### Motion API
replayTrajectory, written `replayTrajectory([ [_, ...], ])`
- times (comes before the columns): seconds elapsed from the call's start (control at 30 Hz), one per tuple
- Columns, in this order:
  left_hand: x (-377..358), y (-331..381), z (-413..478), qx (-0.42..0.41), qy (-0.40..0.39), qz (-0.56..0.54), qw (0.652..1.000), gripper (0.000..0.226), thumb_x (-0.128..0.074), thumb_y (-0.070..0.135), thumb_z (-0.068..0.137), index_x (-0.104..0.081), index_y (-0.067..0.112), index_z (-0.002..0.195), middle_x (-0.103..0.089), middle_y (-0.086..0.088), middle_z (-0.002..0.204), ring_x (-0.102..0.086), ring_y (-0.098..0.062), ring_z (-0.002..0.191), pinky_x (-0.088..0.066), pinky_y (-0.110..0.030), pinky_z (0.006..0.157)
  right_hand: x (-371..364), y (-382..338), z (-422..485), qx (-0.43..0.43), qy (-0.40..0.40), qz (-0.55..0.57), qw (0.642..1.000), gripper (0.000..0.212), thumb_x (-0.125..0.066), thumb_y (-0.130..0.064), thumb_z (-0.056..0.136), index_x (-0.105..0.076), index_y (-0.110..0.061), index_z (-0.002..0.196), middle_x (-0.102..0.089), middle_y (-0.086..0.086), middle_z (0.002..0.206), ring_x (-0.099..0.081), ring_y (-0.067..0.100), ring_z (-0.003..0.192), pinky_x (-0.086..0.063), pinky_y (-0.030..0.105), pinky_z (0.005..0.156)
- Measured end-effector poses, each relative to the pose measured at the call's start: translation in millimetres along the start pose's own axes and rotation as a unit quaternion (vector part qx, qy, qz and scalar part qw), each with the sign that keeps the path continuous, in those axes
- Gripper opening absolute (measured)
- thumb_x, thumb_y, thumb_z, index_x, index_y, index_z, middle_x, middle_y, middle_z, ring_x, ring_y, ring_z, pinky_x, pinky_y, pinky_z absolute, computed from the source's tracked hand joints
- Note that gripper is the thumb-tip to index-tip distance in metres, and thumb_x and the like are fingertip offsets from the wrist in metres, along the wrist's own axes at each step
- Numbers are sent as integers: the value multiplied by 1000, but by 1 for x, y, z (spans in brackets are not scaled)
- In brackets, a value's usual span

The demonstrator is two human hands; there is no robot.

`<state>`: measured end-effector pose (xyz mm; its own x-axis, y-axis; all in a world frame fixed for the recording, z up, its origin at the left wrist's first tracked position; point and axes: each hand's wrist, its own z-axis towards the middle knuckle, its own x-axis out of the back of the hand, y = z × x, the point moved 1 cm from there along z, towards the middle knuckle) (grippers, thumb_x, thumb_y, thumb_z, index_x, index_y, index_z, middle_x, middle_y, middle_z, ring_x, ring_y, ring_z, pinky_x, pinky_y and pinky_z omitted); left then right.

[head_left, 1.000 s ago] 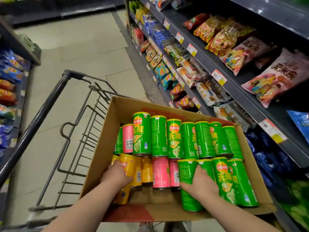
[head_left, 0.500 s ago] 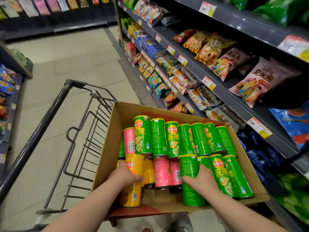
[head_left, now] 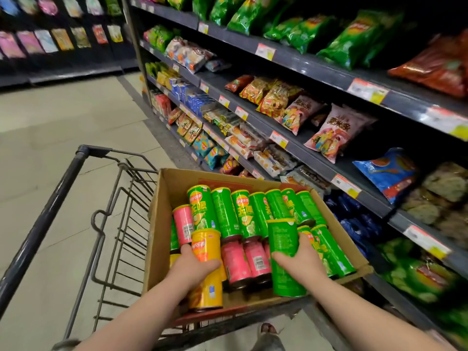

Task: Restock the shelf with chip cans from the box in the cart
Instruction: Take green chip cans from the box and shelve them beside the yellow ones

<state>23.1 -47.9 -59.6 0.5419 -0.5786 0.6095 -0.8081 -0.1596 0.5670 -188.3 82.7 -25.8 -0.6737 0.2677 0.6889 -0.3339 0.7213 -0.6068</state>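
A cardboard box (head_left: pixel 162 224) sits in a black wire cart (head_left: pixel 63 196) and holds several green, pink and yellow chip cans lying on their sides. My left hand (head_left: pixel 192 268) grips a yellow can (head_left: pixel 206 244), raised upright above the others. My right hand (head_left: pixel 300 260) grips a green can (head_left: pixel 282 236), also lifted upright out of the row. More green cans (head_left: pixel 225 211) fill the box's far half; pink cans (head_left: pixel 244 259) lie between my hands.
Dark shelves (head_left: pixel 316 69) along the right hold snack bags at several levels, with price tags on their edges. A pale tiled aisle floor (head_left: pixel 63 117) stretches ahead on the left. More shelving lines the far end.
Both hands have closed on a can each and lifted them upright out of the box. The view has tilted up, showing higher shelves.
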Motion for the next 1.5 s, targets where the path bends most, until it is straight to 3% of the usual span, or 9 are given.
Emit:
replayTrajectory([
  [0.2, -1, 14, -16, -53, 2, -27, 998, 80, -71, 47, 77, -29, 14, 136, -54, -9, 118, -54, -26, 96, -41, -30, 80, 15, 3, -24, 7, 56, 29, 998, 85, -74, -37, 75, -28, -11, 143, -54, 9, 131, -54, 25, 116, -44, 34, 94],
  [0.47, -15, 54, -38, -136, -13, -32, 990, 83, -72, 54, 69, -33, 15, 132, -52, -5, 109, -57, -28, 100, -48, -36, 88, 39, 8, -50, 14, 88, 53, 995, 82, -74, -38, 75, -31, -15, 141, -56, 4, 127, -55, 20, 109, -45, 33, 93],
  [0.63, -40, 93, -61, -198, -28, -5, 980, 84, -73, 54, 69, -32, 19, 134, -56, -4, 114, -59, -27, 100, -48, -35, 87, 74, 29, -70, 26, 128, 69, 989, 68, -74, -29, 76, -39, -20, 133, -55, -5, 106, -50, 12, 89, -37, 23, 76],
  [0.73, -65, 119, -81, -231, -41, 4, 972, 81, -73, 50, 71, -33, 19, 134, -55, -3, 112, -59, -26, 101, -47, -34, 87, 100, 52, -83, 12, 147, 86, 985, 66, -74, -29, 77, -38, -22, 132, -50, -13, 94, -51, 10, 84, -37, 24, 73],
  [1.03, -169, 200, -170, -299, -98, 15, 949, 80, -75, 49, 70, -34, 23, 133, -49, 4, 103, -53, -20, 91, -46, -32, 86, 195, 153, -135, -33, 218, 146, 964, 68, -76, -31, 76, -38, -22, 133, -54, -10, 97, -56, 11, 86, -42, 26, 75],
  [1.13, -205, 222, -200, -316, -117, 10, 941, 81, -76, 51, 67, -34, 27, 131, -56, 2, 111, -57, -21, 96, -48, -37, 90, 226, 185, -150, -37, 238, 163, 957, 68, -76, -30, 76, -40, -22, 132, -55, -11, 97, -57, 12, 88, -45, 28, 78],
  [1.23, -237, 245, -231, -342, -124, 21, 931, 78, -75, 50, 70, -34, 27, 133, -56, 1, 115, -54, -19, 95, -45, -31, 86, 257, 215, -164, -36, 259, 174, 949, 69, -77, -30, 75, -40, -22, 132, -56, -9, 101, -59, 13, 94, -50, 35, 86],
  [1.37, -267, 274, -265, -371, -131, 18, 919, 85, -73, 52, 72, -29, 26, 139, -54, -1, 123, -51, -19, 100, -41, -29, 84, 297, 244, -182, -27, 275, 173, 945, 67, -75, -31, 78, -37, -23, 132, -51, -12, 95, -54, 11, 89, -43, 28, 78],
  [1.5, -283, 297, -294, -395, -149, -9, 907, 74, -72, 48, 75, -31, 29, 133, -48, 8, 106, -50, -14, 92, -42, -29, 81, 329, 264, -191, -10, 292, 168, 941, 68, -76, -31, 77, -39, -20, 134, -52, -10, 98, -54, 13, 90, -42, 28, 76],
])
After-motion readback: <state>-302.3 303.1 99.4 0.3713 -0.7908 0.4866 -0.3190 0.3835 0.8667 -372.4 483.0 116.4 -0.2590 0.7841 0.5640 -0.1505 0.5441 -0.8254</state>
